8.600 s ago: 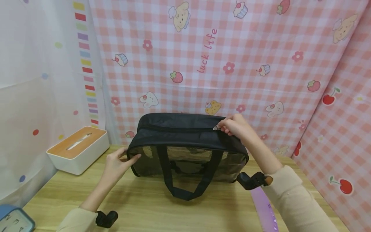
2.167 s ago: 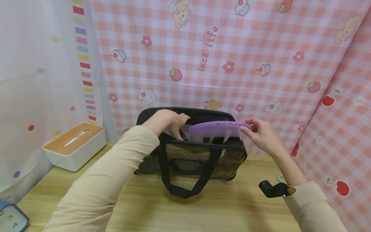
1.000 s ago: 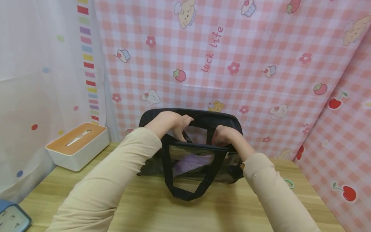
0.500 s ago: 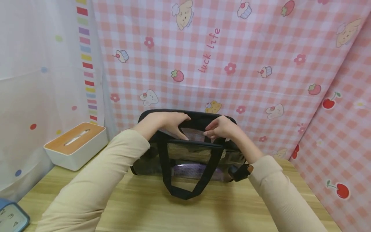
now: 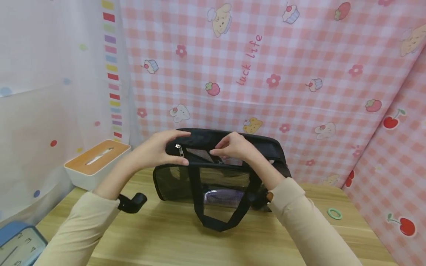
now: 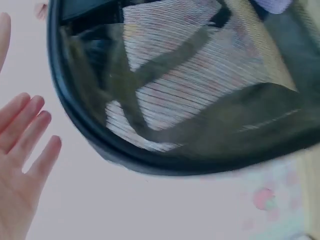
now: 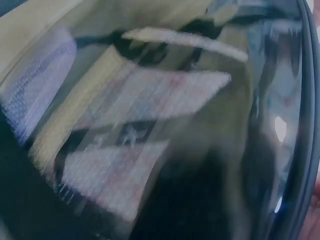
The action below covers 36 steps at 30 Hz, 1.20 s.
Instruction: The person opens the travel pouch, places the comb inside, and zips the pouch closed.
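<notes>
A black bag (image 5: 273,146) with clear sides stands on the table, its top unzipped. Through its front panel shows a purple comb (image 5: 223,197), lying low inside behind the hanging handle (image 5: 219,223); the comb (image 7: 45,80) also appears in the right wrist view. My left hand (image 5: 154,149) spreads thumb and fingers about the bag's left top end, next to the metal zipper pull (image 5: 179,149). Those straight fingers show past the bag's edge in the left wrist view. Over the opening, my right hand (image 5: 234,146) has loosely bent fingers, with nothing seen between them.
A white tissue box (image 5: 96,159) with a wooden lid stands at the back left. A blue clock (image 5: 21,240) is at the near left edge. On the right lies a green ring (image 5: 334,213). Patterned curtains (image 5: 216,66) hang behind and beside the wooden table (image 5: 159,244).
The bag was zipped earlier and is now unzipped. My right hand has put the comb inside and come up, shifting left. My left hand has drawn back from the opening to the left end.
</notes>
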Tool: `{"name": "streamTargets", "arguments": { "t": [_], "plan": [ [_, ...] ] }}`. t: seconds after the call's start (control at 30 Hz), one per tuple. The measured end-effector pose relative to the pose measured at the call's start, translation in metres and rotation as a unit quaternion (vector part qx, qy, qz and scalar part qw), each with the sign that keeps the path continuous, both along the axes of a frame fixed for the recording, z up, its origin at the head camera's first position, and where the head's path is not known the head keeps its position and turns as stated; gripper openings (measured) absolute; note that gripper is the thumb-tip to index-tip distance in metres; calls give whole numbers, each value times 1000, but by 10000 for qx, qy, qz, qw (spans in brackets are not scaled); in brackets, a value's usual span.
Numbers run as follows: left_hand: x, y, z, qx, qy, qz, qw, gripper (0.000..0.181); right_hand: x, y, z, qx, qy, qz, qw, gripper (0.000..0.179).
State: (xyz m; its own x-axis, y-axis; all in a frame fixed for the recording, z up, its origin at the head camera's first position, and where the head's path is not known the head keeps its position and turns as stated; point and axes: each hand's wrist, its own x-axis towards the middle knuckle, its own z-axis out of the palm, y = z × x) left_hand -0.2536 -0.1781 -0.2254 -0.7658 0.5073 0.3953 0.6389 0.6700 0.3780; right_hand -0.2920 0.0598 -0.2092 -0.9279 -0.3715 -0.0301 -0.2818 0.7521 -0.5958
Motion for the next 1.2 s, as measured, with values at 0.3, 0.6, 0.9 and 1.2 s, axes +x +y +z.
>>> {"name": "streamTargets", "arguments": {
  "t": [0.3, 0.6, 0.9, 1.2],
  "plan": [
    [18, -29, -67, 1360, 1793, 740, 9715, 55, 1, -54, -4, 782, 848, 188, 9932, 35],
    [14, -23, -106, 2403, 2191, 583, 9438, 36, 0, -74, -7, 941, 916, 188, 9912, 26],
    [14, -20, -115, 2865, 2389, 564, 9261, 31, -4, -64, -12, -280, 1129, 260, 9929, 17],
    [10, -26, -121, 2597, 3021, 983, 9119, 28, 0, -63, -10, -1521, 517, -339, 9864, 14]
  ]
}}
